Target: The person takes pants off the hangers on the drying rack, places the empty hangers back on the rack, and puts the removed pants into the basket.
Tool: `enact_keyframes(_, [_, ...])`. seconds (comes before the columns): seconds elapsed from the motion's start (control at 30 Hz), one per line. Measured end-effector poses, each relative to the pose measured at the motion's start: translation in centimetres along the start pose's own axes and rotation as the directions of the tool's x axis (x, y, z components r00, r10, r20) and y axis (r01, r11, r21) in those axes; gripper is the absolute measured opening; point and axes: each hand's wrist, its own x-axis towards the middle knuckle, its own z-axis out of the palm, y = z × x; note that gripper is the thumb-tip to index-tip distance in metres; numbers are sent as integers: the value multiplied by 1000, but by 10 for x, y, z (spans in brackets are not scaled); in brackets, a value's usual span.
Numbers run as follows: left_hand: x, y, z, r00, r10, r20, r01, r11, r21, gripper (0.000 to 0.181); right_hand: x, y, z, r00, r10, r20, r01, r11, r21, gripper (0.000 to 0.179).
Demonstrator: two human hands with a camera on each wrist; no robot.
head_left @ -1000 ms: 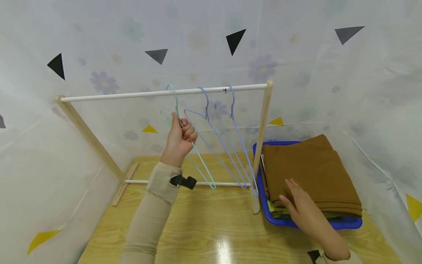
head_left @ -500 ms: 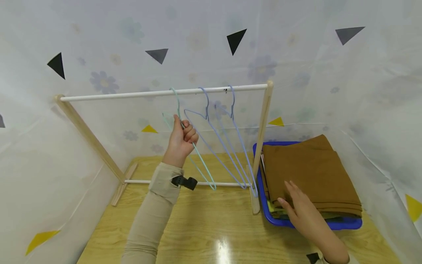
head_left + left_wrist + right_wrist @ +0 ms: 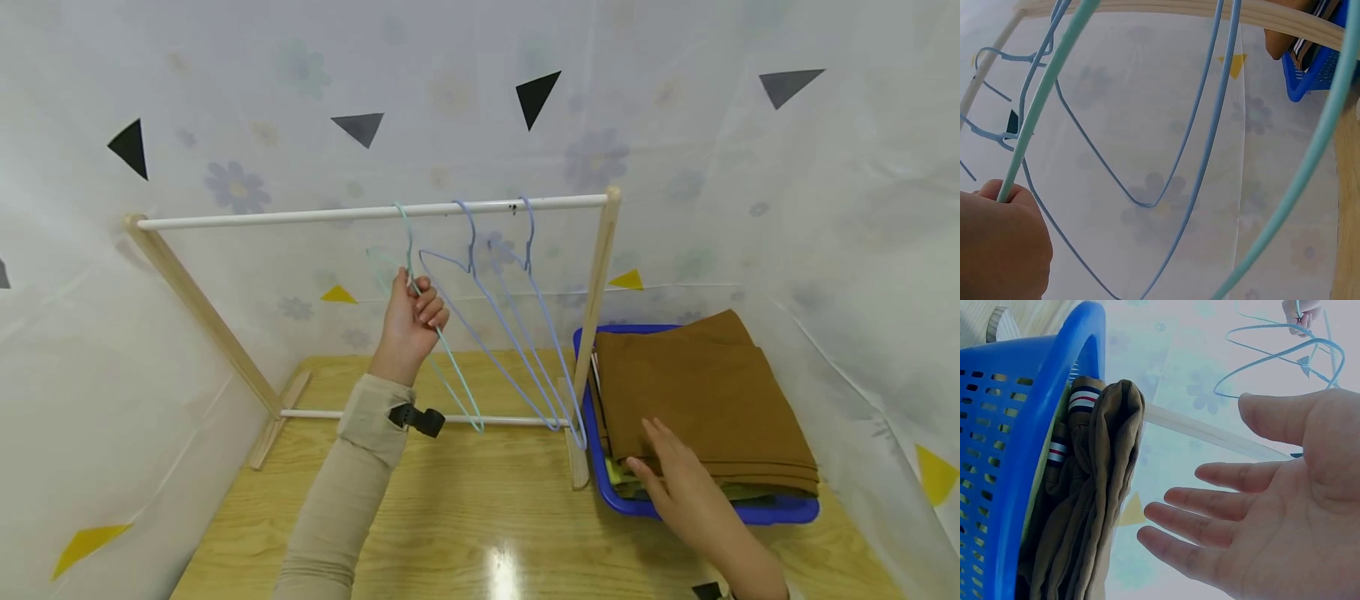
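My left hand (image 3: 412,321) grips a mint-green clothes hanger (image 3: 457,372) just under its hook, and the hook sits at the white rail (image 3: 300,217) of a small clothes rack. To its right, two blue hangers (image 3: 501,312) hang on the same rail. In the left wrist view the curled fingers close round the green hanger (image 3: 1054,87). My right hand (image 3: 682,479) is held over the front of the folded brown cloth (image 3: 705,392); the right wrist view has its fingers spread and straight, with nothing in the palm. That cloth lies stacked in a blue basket (image 3: 637,506).
The rack's wooden posts (image 3: 206,312) stand on a wood-grain table (image 3: 435,517), with a lower white bar (image 3: 315,413) between them. The basket is close beside the right post (image 3: 597,292). Pale flowered sheeting (image 3: 450,83) with paper triangles encloses the back and sides.
The green hanger's hook has slid a little to the right along the rail and come down to it, in my left hand. My right hand stays nearly where it was over the cloth.
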Motion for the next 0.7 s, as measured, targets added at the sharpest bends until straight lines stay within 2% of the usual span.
enact_keyframes(0.27, [0,-4,-2,996,36,-78,-34,999,28,52,-2,0,3,1000,15,15,-15,1000,-3,64])
enact_keyframes(0.47, [0,-10,-5,995,26,-99,-24,999,25,48,-3,1,5,1000,4,6,-4,1000,-11,62])
enact_keyframes(0.7, [-7,-23,-19,994,20,-103,-10,995,97,44,-6,2,9,1000,7,10,-7,1000,10,61])
